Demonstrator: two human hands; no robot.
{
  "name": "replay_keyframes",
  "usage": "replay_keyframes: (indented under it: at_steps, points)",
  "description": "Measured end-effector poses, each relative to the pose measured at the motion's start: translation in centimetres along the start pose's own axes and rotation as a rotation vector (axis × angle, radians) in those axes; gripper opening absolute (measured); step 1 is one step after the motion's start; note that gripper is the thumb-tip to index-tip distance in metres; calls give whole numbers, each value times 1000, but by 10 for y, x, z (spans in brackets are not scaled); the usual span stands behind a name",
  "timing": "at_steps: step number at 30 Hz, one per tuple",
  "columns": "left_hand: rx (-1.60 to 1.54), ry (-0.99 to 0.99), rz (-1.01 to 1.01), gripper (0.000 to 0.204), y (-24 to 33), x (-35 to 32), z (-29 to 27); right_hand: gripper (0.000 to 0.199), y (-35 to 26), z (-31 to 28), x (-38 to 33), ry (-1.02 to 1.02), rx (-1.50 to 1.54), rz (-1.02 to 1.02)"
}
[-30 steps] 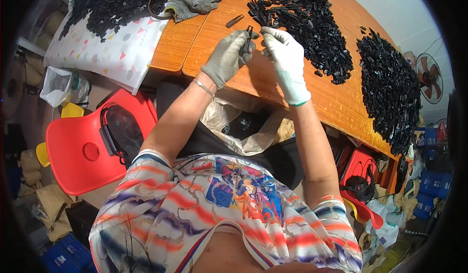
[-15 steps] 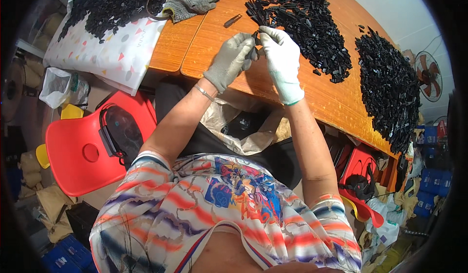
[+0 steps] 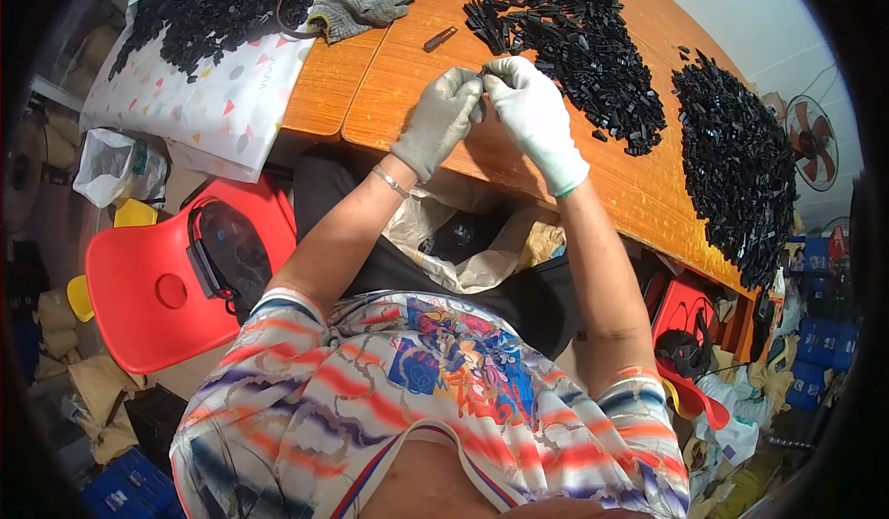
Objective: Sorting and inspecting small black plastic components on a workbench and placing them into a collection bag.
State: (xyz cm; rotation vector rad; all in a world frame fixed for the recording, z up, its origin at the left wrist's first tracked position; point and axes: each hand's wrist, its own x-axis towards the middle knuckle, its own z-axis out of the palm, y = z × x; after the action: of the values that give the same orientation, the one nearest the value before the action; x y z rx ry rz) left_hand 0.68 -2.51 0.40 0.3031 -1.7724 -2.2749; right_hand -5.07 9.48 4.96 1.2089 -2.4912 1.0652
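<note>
My left hand [image 3: 437, 123], in a greyish work glove, has its fingers closed in a pinch over the near part of the wooden table. Against its fingertips rests my right hand [image 3: 534, 116], in a whiter glove and also pinching. A small black piece [image 3: 482, 72] shows only as a dark bit between the fingertips; the gloves hide most of it, and both hands seem to grip it. Beyond the hands, a slim dark brown tool [image 3: 440, 39] lies on the table. To the right spreads a heap of small black plastic pieces [image 3: 602, 79].
Another black heap [image 3: 736, 162] covers the table's right end. More pieces [image 3: 208, 33] lie on a patterned white sheet [image 3: 208, 116] at left, near grey gloves [image 3: 361, 5]. An open pale bag [image 3: 407, 227] sits at my lap. A red chair [image 3: 139, 287] stands left, a fan [image 3: 813, 142] far right.
My right hand has rolled over and its fingertips have come down closer to the left ones. The black piece, which stuck up between the fingers before, is now mostly covered.
</note>
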Motion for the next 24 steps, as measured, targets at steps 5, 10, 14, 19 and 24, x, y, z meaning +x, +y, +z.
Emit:
replay_keyframes:
  at_steps: [5, 10, 14, 19, 24]
  points:
    - [117, 73, 82, 19, -11, 3, 6, 17, 3, -4, 11, -95, -205, 42]
    - [98, 237, 141, 24, -14, 2, 17, 12, 12, 10, 7, -6, -218, -13]
    - [-11, 262, 6, 25, -9, 1, 19, 14, 9, 13, 2, -2, -202, 2]
    - [-4, 77, -83, 25, -7, 9, 9, 20, 11, 12, -5, 25, -8, 286]
    - [-52, -84, -131, 24, 16, -6, 9, 28, 12, -5, 0, 94, 401, 501]
